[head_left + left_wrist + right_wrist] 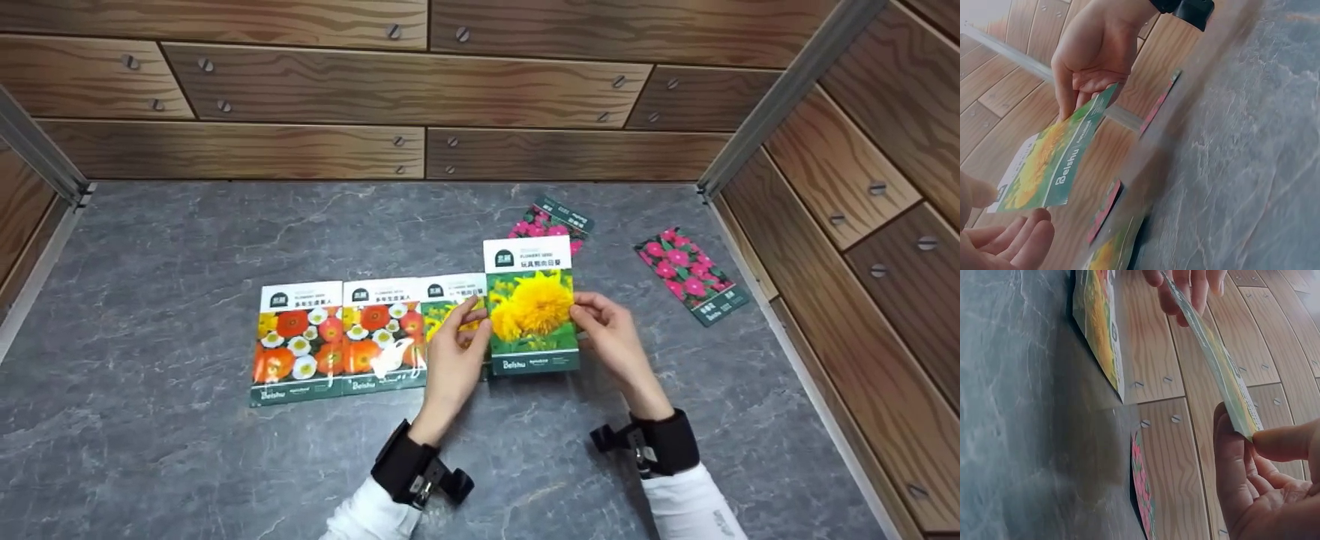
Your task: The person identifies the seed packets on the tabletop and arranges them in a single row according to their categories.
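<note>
My right hand (619, 349) pinches the right edge of a seed packet (531, 307) with yellow flowers, raised above the tabletop. At that packet's left edge is my left hand (454, 356), thumb by the edge and fingers loosely extended; in the left wrist view its fingers (1030, 233) lie below the packet with a gap. Partly hidden behind the left hand, a second yellow-flower packet (444, 288) lies flat. To its left, two packets with orange and white flowers, the nearer one (384, 322) and the outer one (298, 341), continue the row.
Two pink-flower packets lie farther back: one (544, 217), partly covered from view by the raised packet, and another (686, 274) tilted at the right. Wood-patterned walls (300, 150) bound the grey marbled tabletop (172, 465) at the back and sides.
</note>
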